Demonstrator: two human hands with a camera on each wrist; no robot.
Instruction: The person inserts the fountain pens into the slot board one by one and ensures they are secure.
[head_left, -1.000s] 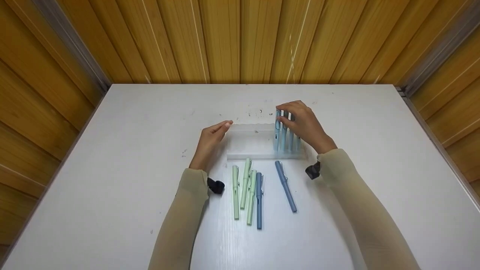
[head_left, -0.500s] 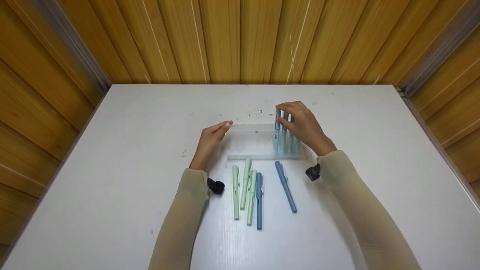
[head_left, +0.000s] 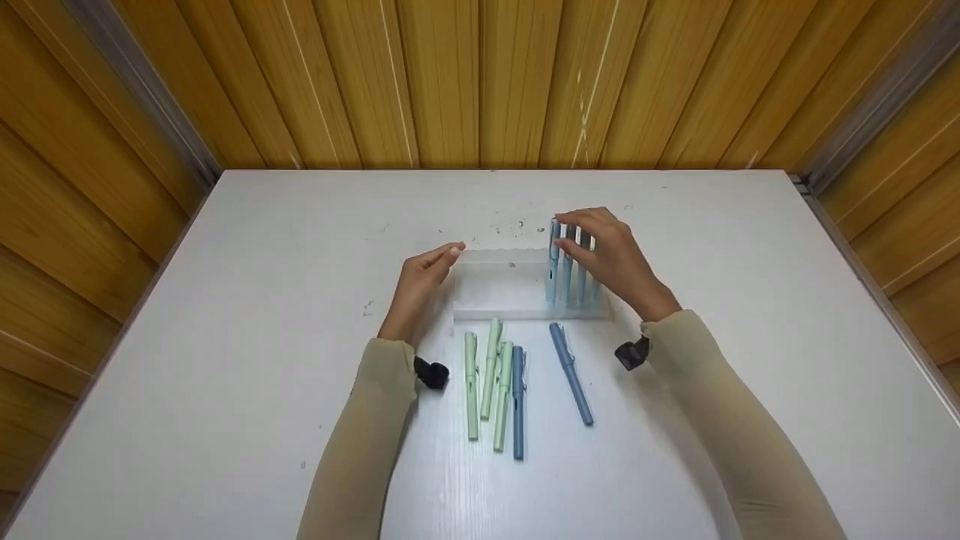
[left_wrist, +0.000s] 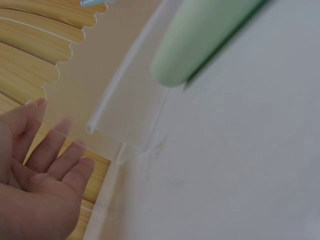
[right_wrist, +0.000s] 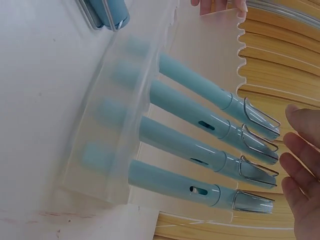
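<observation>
A clear pen stand with a scalloped top edge stands mid-table. My left hand pinches its left upper corner; in the left wrist view the fingertips show at the clear panel's edge. Several light blue pens stand in a row in the stand's right part, caps up. My right hand is beside their caps, thumb and fingers slightly parted. In the right wrist view its fingertips are just off the caps, holding nothing.
Before the stand lie 3 light green pens, a blue-grey pen beside them, and another blue-grey pen slanting farther right. Behind the white table rises a wood-patterned wall.
My right hand has loosened from the leftmost light blue pen and shifted slightly right and toward me. The left hand and the loose pens stay in place.
</observation>
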